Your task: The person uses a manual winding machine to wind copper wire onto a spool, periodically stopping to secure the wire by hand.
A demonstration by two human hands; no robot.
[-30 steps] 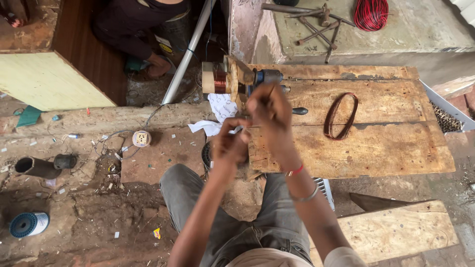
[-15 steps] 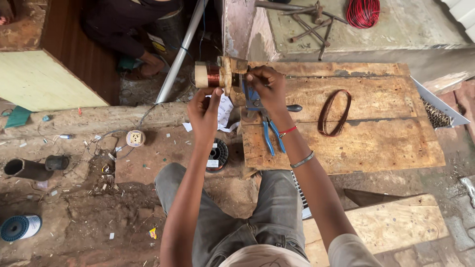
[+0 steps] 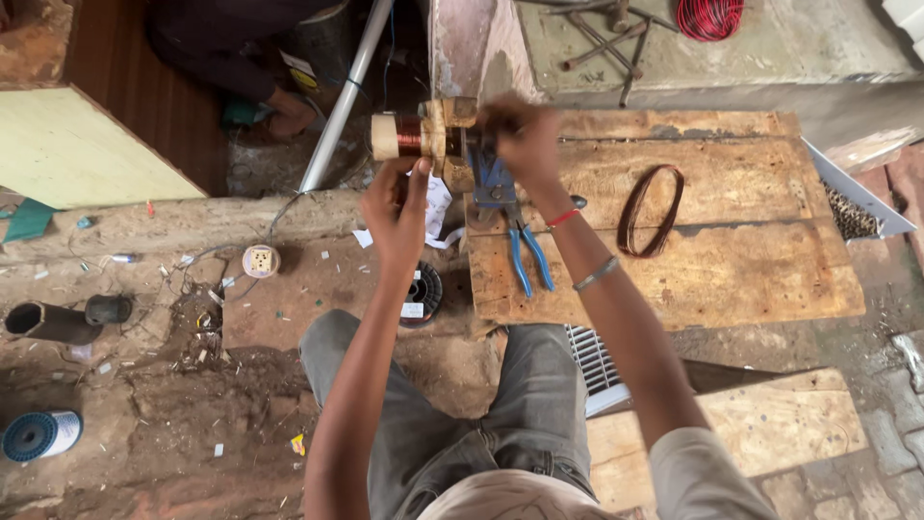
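A wooden former wound with copper wire [image 3: 409,136] juts out from the left edge of a plank table [image 3: 731,270]. My left hand [image 3: 397,207] is raised just under the copper winding, its fingers touching it. My right hand [image 3: 520,130] is closed around the part of the winder fixed on the table's corner. Blue-handled pliers [image 3: 525,255] lie on the planks just below my right wrist. A loose ring of dark wire [image 3: 651,211] rests farther right on the table.
A black wire spool [image 3: 422,294] sits on the ground by my left knee. A metal pole [image 3: 345,91] leans at the back. A person's hand [image 3: 289,116] is near it. A blue spool [image 3: 37,435] and dark pipe [image 3: 53,323] lie left.
My left hand rose from below the table edge to the copper winding. My right hand moved up and left onto the winder. The pliers came to rest on the planks.
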